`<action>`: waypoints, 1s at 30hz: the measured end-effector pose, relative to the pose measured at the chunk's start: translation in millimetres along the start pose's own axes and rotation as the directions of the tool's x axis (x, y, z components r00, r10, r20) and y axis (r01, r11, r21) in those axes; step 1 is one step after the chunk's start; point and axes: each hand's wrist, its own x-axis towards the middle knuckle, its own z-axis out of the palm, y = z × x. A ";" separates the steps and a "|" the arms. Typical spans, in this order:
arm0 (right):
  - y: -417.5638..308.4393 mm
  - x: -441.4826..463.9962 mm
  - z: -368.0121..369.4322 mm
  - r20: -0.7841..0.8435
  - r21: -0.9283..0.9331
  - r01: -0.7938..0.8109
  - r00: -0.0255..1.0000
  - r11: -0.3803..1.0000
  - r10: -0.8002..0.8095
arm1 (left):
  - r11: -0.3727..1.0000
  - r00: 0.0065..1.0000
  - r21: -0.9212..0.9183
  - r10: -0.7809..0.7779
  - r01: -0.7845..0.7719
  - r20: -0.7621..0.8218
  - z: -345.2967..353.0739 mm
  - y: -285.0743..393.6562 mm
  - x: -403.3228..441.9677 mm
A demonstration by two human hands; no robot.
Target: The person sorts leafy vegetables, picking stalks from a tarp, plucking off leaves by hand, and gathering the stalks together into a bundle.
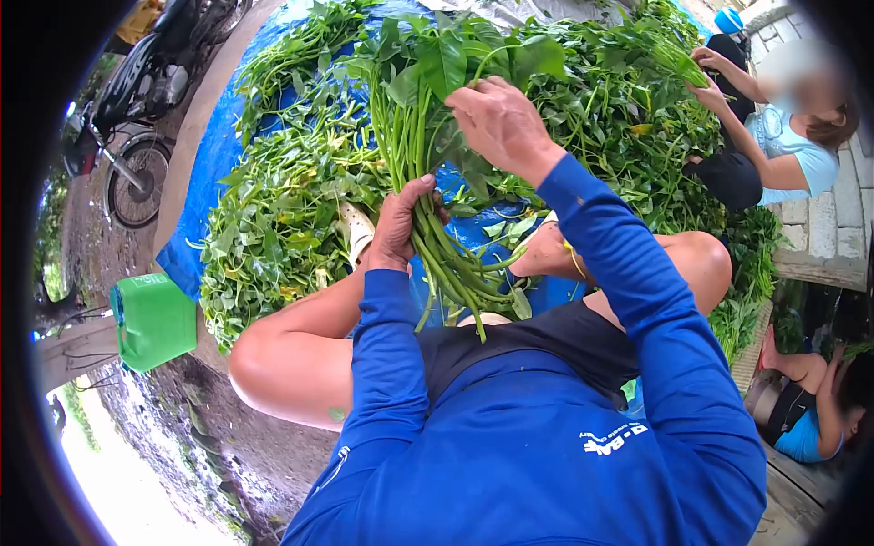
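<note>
My left hand [397, 224] is closed round the stems of a bunch of leafy greens [401, 123], whose leaves point away from me and whose cut ends hang over my lap. At the leafy top, on its right side, my right hand [499, 123] has its fingers bent together by a curved stem; what lies between the fingertips is too small to make out. Loose greens [282, 196] are heaped around the bunch on a blue tarp [193, 223].
A person [787, 150] at the right holds another bunch of greens. Another person [815, 409] sits at the lower right. A green container [157, 321] stands at the left, below a parked motorcycle [137, 177]. My bent legs flank the bunch.
</note>
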 end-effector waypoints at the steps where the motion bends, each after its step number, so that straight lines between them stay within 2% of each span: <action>1: -7.5 -3.9 -10.3 -0.008 -0.018 -0.001 1.000 1.000 0.001 | 0.999 1.000 -0.049 -0.019 0.018 -0.007 -0.3 0.0 1.0; 3: -25.5 -16.2 -28.7 -0.009 0.016 -0.055 0.998 0.998 0.055 | 0.994 1.000 -0.108 -0.028 0.029 0.010 -5.4 -3.2 7.2; 4: -31.6 -25.7 -35.7 0.113 0.023 -0.150 0.983 0.988 0.147 | 0.990 0.999 -0.138 -0.035 0.036 0.015 -7.4 -4.1 8.9; 6: -40.8 -44.2 -49.0 0.350 0.002 -0.336 0.883 0.942 0.314 | 0.986 0.999 -0.156 -0.051 0.051 0.003 -10.1 -3.5 12.9; 8: -52.7 -56.5 -62.5 0.556 0.012 -0.455 0.743 0.890 0.372 | 0.988 0.999 -0.148 -0.033 0.037 0.025 -13.0 -2.0 16.3; 9: -58.6 -66.8 -64.4 0.561 0.042 -0.459 0.746 0.887 0.360 | 0.991 1.000 -0.130 -0.015 0.016 0.004 -12.4 -0.6 16.5; 12: -75.8 -85.6 -76.3 0.687 0.004 -0.598 0.584 0.802 0.432 | 0.979 0.997 -0.194 0.046 -0.056 -0.056 -11.9 -0.8 22.9; 14: -86.5 -103.0 -74.2 0.648 0.078 -0.562 0.656 0.824 0.386 | 0.986 0.991 -0.143 0.068 -0.085 -0.119 -17.3 -2.3 31.1; 16: -101.6 -112.9 -73.3 0.618 0.042 -0.508 0.690 0.860 0.377 | 0.972 0.975 -0.175 0.122 -0.155 -0.187 -13.2 -3.8 36.4; 19: -108.5 -126.4 -83.4 0.661 0.022 -0.467 0.670 0.884 0.337 | 0.964 0.952 -0.144 0.182 -0.222 -0.247 -8.4 0.6 32.5; 22: -107.4 -153.7 -92.5 0.625 0.068 -0.400 0.731 0.914 0.273 | 0.955 0.932 -0.126 0.223 -0.267 -0.286 -20.6 18.2 30.8; 24: -106.7 -184.7 -87.1 0.663 0.126 -0.524 0.676 0.842 0.322 | 0.945 0.929 -0.124 0.264 -0.303 -0.261 -27.6 32.7 23.6; 28: -94.6 -182.0 -104.3 0.780 -0.104 -0.539 0.478 0.836 0.405 | 0.930 0.904 -0.106 0.307 -0.351 -0.296 -27.9 52.8 12.3; 30: -85.6 -147.7 -109.1 0.717 -0.192 -0.605 0.451 0.772 0.532 | 0.927 0.901 -0.074 0.337 -0.369 -0.273 -26.3 56.8 6.8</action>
